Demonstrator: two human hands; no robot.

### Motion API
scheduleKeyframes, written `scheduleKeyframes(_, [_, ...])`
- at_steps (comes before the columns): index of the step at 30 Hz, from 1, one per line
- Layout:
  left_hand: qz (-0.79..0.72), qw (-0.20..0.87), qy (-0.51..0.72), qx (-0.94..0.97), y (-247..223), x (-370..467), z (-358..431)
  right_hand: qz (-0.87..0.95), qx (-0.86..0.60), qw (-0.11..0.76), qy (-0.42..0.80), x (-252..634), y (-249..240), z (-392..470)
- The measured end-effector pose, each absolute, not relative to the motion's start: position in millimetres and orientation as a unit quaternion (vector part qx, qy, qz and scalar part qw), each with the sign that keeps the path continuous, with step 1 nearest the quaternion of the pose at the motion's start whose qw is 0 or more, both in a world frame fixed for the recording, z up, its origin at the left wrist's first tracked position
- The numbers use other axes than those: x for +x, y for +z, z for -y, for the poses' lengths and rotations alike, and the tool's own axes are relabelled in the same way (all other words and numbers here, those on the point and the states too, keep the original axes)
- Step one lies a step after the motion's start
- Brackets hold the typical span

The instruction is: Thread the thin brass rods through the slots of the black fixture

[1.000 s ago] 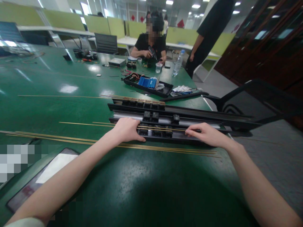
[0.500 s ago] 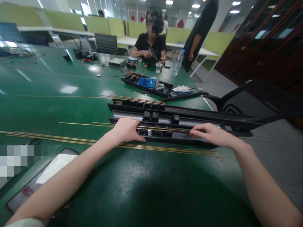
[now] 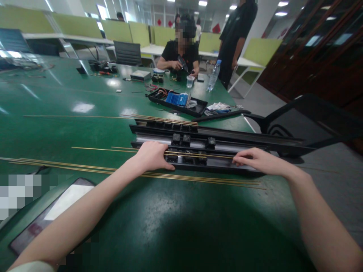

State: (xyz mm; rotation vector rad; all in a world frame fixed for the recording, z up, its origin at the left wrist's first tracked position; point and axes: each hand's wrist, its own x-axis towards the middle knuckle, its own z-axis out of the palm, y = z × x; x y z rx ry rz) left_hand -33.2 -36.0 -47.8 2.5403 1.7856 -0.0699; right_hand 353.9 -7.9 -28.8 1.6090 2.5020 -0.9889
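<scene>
My left hand [image 3: 153, 155] is closed around the left part of the nearest black channel rail [image 3: 218, 168], with the thumb on its front wall. Inside that rail, several black blocks [image 3: 202, 158] sit in a row, and thin brass rods run lengthwise over them. My right hand [image 3: 252, 160] is at the rail's right part, its thumb and fingertips pinched on the right end of one thin brass rod [image 3: 219, 156]. Behind lies a second rail holding black blocks [image 3: 211, 142]. A farther rail [image 3: 227, 133] has rods across its blocks.
Loose brass rods [image 3: 198, 179] lie along the near side of the rail. At the lower left is a dark tablet-like device [image 3: 31, 234]. Beyond the rails are a black tray [image 3: 195, 110], cloth gloves [image 3: 218, 108] and a bottle [image 3: 213, 77]. A chair [image 3: 312, 117] adjoins the right edge.
My right hand has shifted slightly to the right along the rail, still pinching the rod. My left hand has stayed in place. In the background, a standing person has shifted position.
</scene>
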Motion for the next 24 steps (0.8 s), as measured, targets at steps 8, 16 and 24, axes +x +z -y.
scheduleKeyframes(8, [-0.573,0.016,-0.019,0.819,-50.1,-34.9,35.7,-0.776,0.538,0.008,-0.329,363.8,-23.0,7.9])
scheduleKeyframes(16, [-0.569,0.015,-0.014,0.822,-50.4,-36.1,36.8,-0.770,0.553,0.006,-0.317,371.5,-20.0,8.9])
scheduleKeyframes(24, [-0.571,0.018,-0.012,0.821,-48.5,-35.5,38.1,-0.816,0.551,-0.100,-0.143,346.6,-16.7,15.3])
